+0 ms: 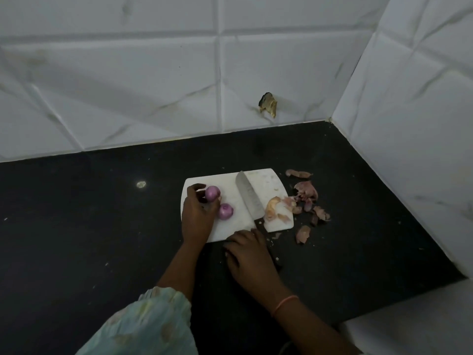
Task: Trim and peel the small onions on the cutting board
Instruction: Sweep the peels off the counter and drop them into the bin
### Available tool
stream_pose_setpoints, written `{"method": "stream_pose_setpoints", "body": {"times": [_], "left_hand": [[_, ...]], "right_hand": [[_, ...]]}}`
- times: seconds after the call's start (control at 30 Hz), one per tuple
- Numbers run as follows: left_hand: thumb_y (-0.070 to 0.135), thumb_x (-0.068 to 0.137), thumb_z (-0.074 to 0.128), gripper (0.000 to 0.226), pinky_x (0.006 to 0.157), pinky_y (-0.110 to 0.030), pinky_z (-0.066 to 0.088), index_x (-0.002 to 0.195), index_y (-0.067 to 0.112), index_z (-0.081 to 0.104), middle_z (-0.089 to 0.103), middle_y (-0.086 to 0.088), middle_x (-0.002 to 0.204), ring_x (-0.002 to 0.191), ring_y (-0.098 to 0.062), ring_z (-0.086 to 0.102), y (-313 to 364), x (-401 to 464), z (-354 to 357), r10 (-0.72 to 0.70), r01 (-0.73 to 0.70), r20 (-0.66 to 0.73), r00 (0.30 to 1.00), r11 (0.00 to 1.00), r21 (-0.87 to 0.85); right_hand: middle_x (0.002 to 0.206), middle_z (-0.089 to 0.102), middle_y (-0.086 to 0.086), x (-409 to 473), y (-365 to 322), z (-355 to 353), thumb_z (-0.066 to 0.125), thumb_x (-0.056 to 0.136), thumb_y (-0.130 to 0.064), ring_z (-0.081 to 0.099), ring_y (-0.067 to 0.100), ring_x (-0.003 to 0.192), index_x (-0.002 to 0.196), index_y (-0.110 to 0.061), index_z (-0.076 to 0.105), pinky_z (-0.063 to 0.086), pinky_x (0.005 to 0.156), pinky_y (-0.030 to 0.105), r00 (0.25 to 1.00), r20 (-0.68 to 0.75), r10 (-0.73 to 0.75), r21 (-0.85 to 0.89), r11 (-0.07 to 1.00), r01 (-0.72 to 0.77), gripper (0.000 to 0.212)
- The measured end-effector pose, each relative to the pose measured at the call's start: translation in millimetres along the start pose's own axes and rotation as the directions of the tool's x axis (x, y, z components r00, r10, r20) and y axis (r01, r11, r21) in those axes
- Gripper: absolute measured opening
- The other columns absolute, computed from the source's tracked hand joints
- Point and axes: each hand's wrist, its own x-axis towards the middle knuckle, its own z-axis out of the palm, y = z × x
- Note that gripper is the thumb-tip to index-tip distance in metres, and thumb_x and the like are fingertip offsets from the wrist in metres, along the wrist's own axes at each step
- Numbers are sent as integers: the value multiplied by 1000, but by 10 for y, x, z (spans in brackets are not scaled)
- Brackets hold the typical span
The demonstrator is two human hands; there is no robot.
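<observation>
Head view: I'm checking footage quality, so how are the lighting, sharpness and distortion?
Head view: dim overall, the black counter swallowing detail; the white cutting board stands out; the tile lines of the wall bow from the wide lens; the image is slightly soft, with a small glare spot on the counter.

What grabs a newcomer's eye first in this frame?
Likely the white cutting board against the black counter, with two peeled purple onions at its left by the left hand. Next, the knife lying diagonally across the board, the right hand on its handle. Then the pile of onion skins off the board's right edge.
</observation>
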Motion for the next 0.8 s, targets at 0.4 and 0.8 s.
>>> {"method": "stream_pose_setpoints", "body": {"times": [0.4,0.8], "left_hand": [[38,90,61,61,103,-28,35,146,22,42,52,0,137,127,-20,44,-88,58,73,165,-166,23,986,974,154],[63,70,73,67,109,-39,37,125,31,53,32,3,152,132,-19,40,-110,37,126,348,-390,182,920,859,330]], "right_hand": [[137,40,5,-42,541,-340,64,87,-28,43,26,125,136,-22,42,39,105,49,893,-2,451,30,892,-450,54],[91,65,-3,54,601,-584,44,102,-33,64,12,77,139,-22,39,56,71,36,789,-129,601,327,777,-538,40]]}}
